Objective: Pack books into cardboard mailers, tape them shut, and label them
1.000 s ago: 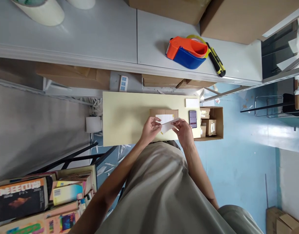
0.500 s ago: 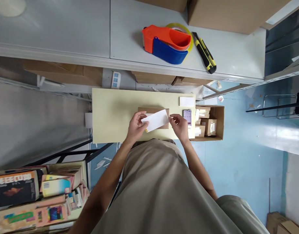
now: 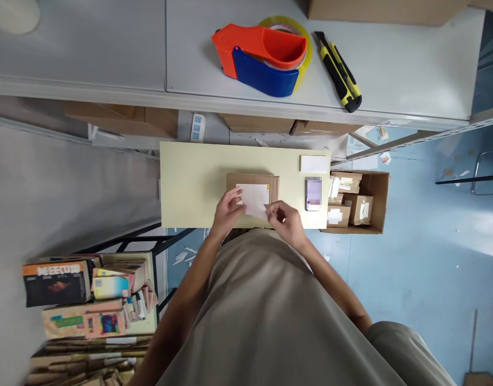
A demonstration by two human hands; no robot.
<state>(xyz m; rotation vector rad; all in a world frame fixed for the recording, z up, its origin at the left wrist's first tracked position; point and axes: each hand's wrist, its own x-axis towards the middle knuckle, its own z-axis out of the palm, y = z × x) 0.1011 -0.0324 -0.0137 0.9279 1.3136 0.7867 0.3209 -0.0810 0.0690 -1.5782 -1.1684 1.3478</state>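
Your left hand (image 3: 226, 214): thumb and fingers parted, at the white paper (image 3: 254, 197), left edge. Your right hand (image 3: 287, 222): fingertips pinched on its near right corner. Paper between both, over cardboard box (image 3: 252, 179). Hands angled inward.

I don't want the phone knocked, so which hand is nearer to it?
The right hand: it is left of the phone and slightly lower in view. The left hand is farther left, at the left edge of the white paper.
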